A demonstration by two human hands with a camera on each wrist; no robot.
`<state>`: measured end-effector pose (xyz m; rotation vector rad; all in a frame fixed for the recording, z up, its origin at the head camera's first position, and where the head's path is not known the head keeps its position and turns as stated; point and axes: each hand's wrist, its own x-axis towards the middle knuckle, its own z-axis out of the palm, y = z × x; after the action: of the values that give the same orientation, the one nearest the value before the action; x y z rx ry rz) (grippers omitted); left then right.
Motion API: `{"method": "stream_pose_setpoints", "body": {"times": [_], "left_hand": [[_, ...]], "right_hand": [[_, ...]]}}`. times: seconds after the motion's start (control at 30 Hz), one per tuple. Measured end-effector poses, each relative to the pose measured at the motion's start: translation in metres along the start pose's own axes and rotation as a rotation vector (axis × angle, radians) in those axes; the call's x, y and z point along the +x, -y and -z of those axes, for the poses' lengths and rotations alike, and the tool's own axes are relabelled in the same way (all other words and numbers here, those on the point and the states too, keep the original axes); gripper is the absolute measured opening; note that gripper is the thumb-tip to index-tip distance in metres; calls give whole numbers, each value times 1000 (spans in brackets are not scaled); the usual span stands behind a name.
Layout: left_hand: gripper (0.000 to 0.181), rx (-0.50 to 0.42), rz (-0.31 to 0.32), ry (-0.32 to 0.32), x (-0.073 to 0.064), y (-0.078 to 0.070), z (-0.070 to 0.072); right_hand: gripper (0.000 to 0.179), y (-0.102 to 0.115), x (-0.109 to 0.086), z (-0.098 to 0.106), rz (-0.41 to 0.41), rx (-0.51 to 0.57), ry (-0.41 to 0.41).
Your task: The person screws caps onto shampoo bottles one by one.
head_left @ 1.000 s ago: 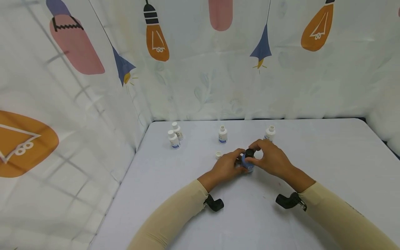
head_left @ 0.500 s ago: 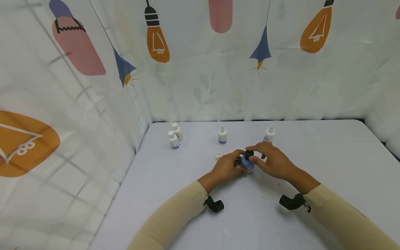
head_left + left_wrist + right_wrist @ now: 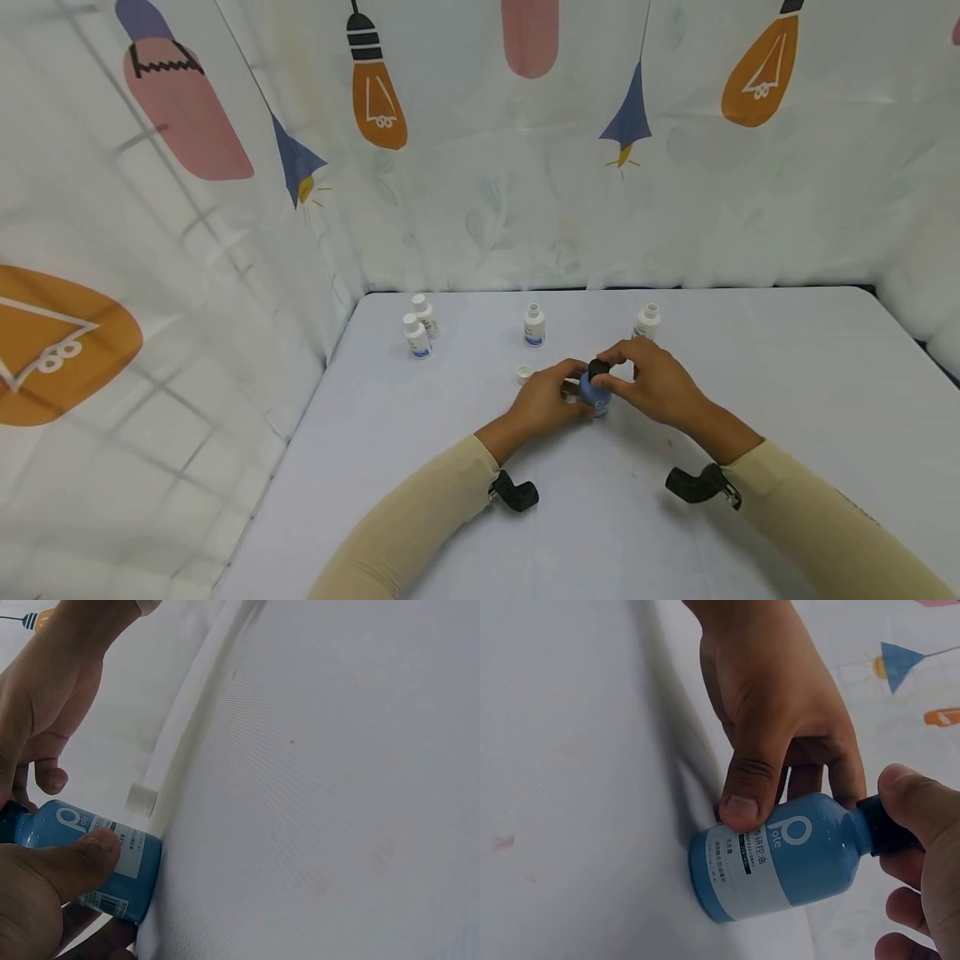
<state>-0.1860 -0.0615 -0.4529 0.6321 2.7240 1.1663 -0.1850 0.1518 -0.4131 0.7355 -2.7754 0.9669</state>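
A blue bottle point(image 3: 817, 859) with a white printed label stands on the white table, held round its body by my left hand point(image 3: 543, 398). In the right wrist view, the left thumb presses the label side. The black cap point(image 3: 597, 368) is on the bottle's neck, and my right hand point(image 3: 660, 387) pinches it between thumb and fingers. In the left wrist view, the same bottle point(image 3: 127, 859) shows beside the left thumb, while its cap end is partly cut off by the frame edge.
Two white bottles with caps point(image 3: 417, 337) stand at the back left. Another white bottle point(image 3: 534, 327), uncapped, is at the back middle, and a further uncapped one point(image 3: 647, 320) is behind the right hand. A small white cap point(image 3: 523, 374) lies near the left hand.
My right hand shifted slightly right and back, its fingers changing position on the black cap. The left hand and the blue bottle stayed nearly in place.
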Motion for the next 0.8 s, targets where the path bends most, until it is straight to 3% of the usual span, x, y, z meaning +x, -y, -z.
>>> {"method": "stream_pose_setpoints", "body": {"times": [0.27,0.5,0.67,0.8], "left_hand": [[63,24,-14,7,1,1,-1],[62,57,-26,12,2,4,-1],[61,58,-37,12,2,5,-1],[62,57,-42,18,3,7,-1]], "right_hand": [[42,2,-1,-6,-71,-28,-37],[46,2,-2,-9,-73,-66,-60],[66,0,-4,-3,-37,-33,-14],[60,-2,-6,2,58,5,35]]}}
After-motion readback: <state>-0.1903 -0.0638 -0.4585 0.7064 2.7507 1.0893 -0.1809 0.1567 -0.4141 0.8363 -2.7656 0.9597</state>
